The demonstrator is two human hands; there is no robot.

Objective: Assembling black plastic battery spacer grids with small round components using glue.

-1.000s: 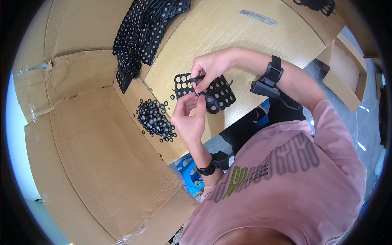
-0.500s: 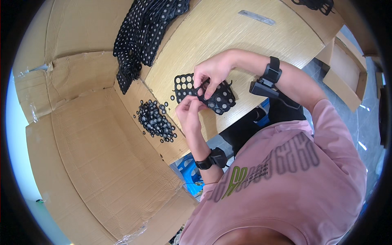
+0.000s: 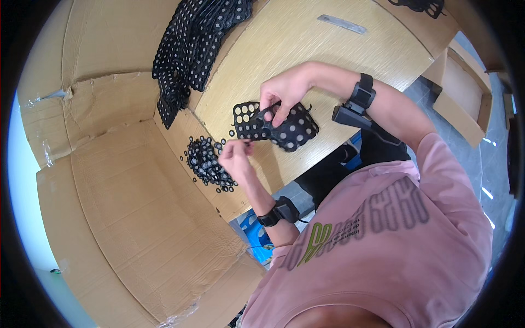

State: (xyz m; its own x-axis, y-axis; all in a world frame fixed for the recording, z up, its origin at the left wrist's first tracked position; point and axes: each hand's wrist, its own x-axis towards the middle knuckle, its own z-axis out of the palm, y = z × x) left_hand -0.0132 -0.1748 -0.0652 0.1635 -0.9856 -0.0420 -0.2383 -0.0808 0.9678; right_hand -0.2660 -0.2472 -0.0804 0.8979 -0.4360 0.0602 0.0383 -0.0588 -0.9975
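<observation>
A black sheet with rows of round holes (image 3: 295, 131) lies partly folded on the wooden table. My right hand (image 3: 284, 95) grips it between thumb and fingers. Pale tabletop shows through the holes at its left end. My left hand (image 3: 236, 159) is apart from the sheet, to its lower left, closed in a pinch. A small dark piece (image 3: 249, 144) sticks out at its fingertips, too small and blurred to make out fully. Just beyond that hand lies a pile of small black rings (image 3: 205, 158), with several loose ones around it.
A large open cardboard box (image 3: 147, 202) adjoins the table's left side. More black dotted sheets (image 3: 199, 38) are heaped at the far left. A flat metal strip (image 3: 342, 24) lies at the back. Black sheet pieces (image 3: 424, 5) and a cardboard tray (image 3: 465, 93) are at the right.
My left hand has drawn away from the sheet toward the ring pile, with a small dark piece in its fingertips. My right hand keeps its grip on the sheet.
</observation>
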